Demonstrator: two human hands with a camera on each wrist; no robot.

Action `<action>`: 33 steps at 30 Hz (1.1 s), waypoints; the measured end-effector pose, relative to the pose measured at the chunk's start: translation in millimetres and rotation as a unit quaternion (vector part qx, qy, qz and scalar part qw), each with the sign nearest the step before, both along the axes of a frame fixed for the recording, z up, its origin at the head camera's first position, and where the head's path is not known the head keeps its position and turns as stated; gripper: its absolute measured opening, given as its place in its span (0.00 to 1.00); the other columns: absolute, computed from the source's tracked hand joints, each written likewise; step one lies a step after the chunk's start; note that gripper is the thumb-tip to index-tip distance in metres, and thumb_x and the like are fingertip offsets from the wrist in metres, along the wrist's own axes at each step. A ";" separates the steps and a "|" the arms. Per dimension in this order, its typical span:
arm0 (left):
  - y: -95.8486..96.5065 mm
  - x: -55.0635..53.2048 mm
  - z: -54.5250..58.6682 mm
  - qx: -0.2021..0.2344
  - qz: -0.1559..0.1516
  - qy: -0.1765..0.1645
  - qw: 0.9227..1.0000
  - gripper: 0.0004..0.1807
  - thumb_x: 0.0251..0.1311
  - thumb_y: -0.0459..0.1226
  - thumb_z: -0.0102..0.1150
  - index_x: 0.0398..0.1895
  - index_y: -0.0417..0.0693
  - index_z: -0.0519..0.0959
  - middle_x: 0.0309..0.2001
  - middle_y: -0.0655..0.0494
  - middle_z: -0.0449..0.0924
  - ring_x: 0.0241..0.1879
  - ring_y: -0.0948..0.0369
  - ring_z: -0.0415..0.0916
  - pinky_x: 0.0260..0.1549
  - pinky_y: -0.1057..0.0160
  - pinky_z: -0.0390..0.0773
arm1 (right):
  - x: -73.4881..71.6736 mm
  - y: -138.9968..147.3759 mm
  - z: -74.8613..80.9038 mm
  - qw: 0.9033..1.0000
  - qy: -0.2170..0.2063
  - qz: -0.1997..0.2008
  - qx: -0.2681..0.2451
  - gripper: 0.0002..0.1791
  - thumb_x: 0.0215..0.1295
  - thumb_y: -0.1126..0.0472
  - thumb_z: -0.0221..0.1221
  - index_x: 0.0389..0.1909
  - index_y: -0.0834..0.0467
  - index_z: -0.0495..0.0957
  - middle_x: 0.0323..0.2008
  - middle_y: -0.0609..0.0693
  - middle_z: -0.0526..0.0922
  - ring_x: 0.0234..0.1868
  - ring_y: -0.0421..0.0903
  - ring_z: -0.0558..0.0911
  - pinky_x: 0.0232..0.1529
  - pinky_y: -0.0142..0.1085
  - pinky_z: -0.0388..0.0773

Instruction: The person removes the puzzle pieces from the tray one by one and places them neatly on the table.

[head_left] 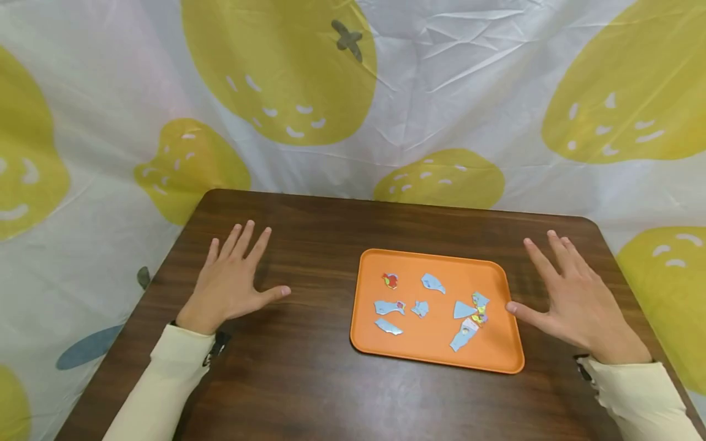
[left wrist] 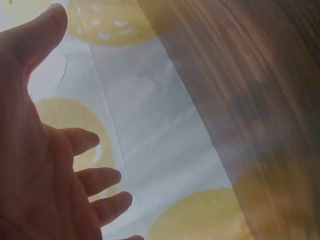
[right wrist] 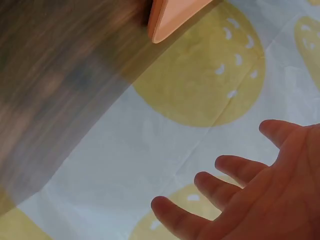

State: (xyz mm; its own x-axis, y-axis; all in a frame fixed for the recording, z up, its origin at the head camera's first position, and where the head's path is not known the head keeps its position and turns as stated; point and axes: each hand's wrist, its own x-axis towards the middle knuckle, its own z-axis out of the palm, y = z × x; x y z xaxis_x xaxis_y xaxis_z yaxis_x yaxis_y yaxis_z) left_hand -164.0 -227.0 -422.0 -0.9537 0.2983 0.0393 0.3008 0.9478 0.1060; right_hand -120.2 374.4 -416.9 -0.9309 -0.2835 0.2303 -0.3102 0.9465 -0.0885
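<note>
My left hand (head_left: pixel 228 285) is spread above the left part of the table, its fingers apart and nothing held. In the left wrist view the palm (left wrist: pixel 35 165) and fingers show bare. My right hand (head_left: pixel 579 300) is spread too, just right of an orange tray (head_left: pixel 430 358), with the thumb near the tray's right edge. Whether that thumb touches the rim I cannot tell. On the tray lie several torn-looking flat pieces: a red one (head_left: pixel 390 280), pale blue ones such as the upper piece (head_left: pixel 432 283), and an overlapping cluster at the right with a blue triangular piece (head_left: pixel 464 310).
The dark wooden table (head_left: pixel 287 380) has rounded far corners. Behind and beside it hangs a white cloth (head_left: pixel 441 79) printed with yellow fruit, close to the table's far edge. A corner of the tray (right wrist: pixel 172 20) shows in the right wrist view.
</note>
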 end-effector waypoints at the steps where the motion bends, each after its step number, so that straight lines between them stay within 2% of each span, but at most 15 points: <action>1: 0.3 0.1 -0.2 0.001 -0.002 0.003 1.000 0.67 0.56 0.83 0.48 0.88 0.59 0.39 0.87 0.43 0.35 0.86 0.39 0.37 0.78 0.27 0.41 | 0.2 -0.2 -0.3 1.000 0.002 0.003 -0.007 0.65 0.56 0.32 0.72 0.87 0.45 0.45 0.86 0.64 0.44 0.83 0.70 0.51 0.60 0.77 0.68; 6: 1.9 1.1 -1.4 0.019 -0.014 0.029 0.999 0.65 0.57 0.80 0.53 0.88 0.57 0.44 0.86 0.41 0.44 0.84 0.39 0.45 0.78 0.30 0.49 | 1.4 -3.5 -1.6 0.998 -0.011 0.012 -0.052 0.64 0.57 0.36 0.73 0.87 0.43 0.44 0.86 0.60 0.47 0.77 0.74 0.61 0.51 0.75 0.74; 10: 4.6 1.8 -3.8 0.035 -0.029 0.063 0.997 0.62 0.59 0.75 0.59 0.87 0.54 0.51 0.84 0.40 0.53 0.81 0.39 0.55 0.75 0.32 0.61 | 2.9 -6.3 -3.2 0.996 -0.029 0.012 -0.089 0.63 0.59 0.40 0.74 0.87 0.40 0.44 0.86 0.56 0.49 0.78 0.72 0.61 0.50 0.77 0.73; 14: 8.1 2.6 -7.2 0.052 -0.041 0.082 0.994 0.59 0.59 0.72 0.63 0.86 0.53 0.56 0.82 0.40 0.59 0.77 0.38 0.63 0.68 0.32 0.71 | 3.4 -7.3 -7.0 0.993 -0.039 0.012 -0.114 0.62 0.59 0.42 0.75 0.87 0.39 0.45 0.84 0.59 0.53 0.77 0.71 0.61 0.52 0.77 0.71; 20: 16.3 3.3 -9.4 0.098 -0.049 0.075 0.991 0.54 0.61 0.68 0.66 0.83 0.52 0.61 0.79 0.41 0.63 0.74 0.38 0.67 0.61 0.32 0.77 | 1.7 -5.9 -13.0 0.988 -0.038 0.023 -0.146 0.60 0.58 0.47 0.76 0.86 0.42 0.50 0.77 0.63 0.61 0.71 0.69 0.68 0.55 0.72 0.72; 25: 27.7 5.2 -10.7 0.128 -0.059 0.041 0.989 0.51 0.63 0.67 0.65 0.82 0.53 0.63 0.78 0.44 0.64 0.74 0.41 0.67 0.60 0.36 0.80 | 0.1 -3.5 -17.7 0.984 -0.029 0.035 -0.174 0.58 0.57 0.51 0.77 0.85 0.46 0.55 0.73 0.64 0.65 0.68 0.68 0.69 0.56 0.68 0.70; 27: 33.0 6.3 -10.5 0.139 -0.062 0.024 0.988 0.50 0.64 0.67 0.65 0.82 0.55 0.63 0.79 0.45 0.64 0.74 0.42 0.67 0.61 0.35 0.79 | -0.1 -3.1 -20.1 0.983 -0.023 0.036 -0.180 0.57 0.57 0.53 0.77 0.85 0.46 0.56 0.71 0.64 0.67 0.66 0.66 0.71 0.55 0.64 0.70; 28: 35.5 6.7 -10.1 0.145 -0.064 0.017 0.987 0.50 0.63 0.67 0.65 0.82 0.55 0.63 0.78 0.45 0.64 0.75 0.42 0.67 0.62 0.35 0.78 | -0.2 -3.2 -21.3 0.983 -0.019 0.037 -0.181 0.57 0.56 0.54 0.77 0.84 0.47 0.57 0.69 0.64 0.69 0.64 0.63 0.72 0.55 0.58 0.71; 33: 46.7 7.2 -7.9 0.173 -0.080 0.005 0.982 0.48 0.63 0.65 0.67 0.81 0.57 0.65 0.76 0.48 0.67 0.74 0.44 0.69 0.65 0.36 0.76 | 0.0 -3.9 -27.1 0.981 0.006 0.054 -0.186 0.54 0.55 0.58 0.78 0.82 0.51 0.62 0.62 0.61 0.75 0.54 0.42 0.73 0.44 0.30 0.71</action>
